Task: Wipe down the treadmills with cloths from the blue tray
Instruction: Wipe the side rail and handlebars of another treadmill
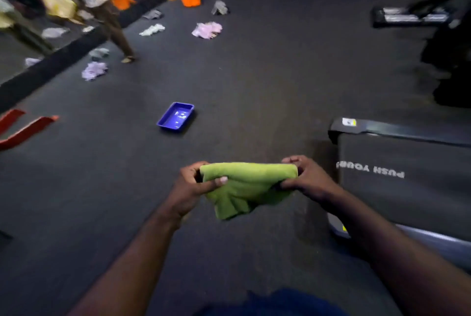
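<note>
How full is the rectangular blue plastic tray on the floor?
Empty: the rectangular blue plastic tray shows only its bare glossy bottom, no cloths inside.

One wide-angle camera, worn on the head, looked forward and down across the floor (254, 81); nearest it were the left hand (192, 184) and right hand (309, 180), gripping a green cloth (244, 185).

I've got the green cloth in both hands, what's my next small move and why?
Probably lower the green cloth onto the treadmill at your right and start wiping: the left hand and right hand grip its ends, and the treadmill lies just beside the right hand.
</note>
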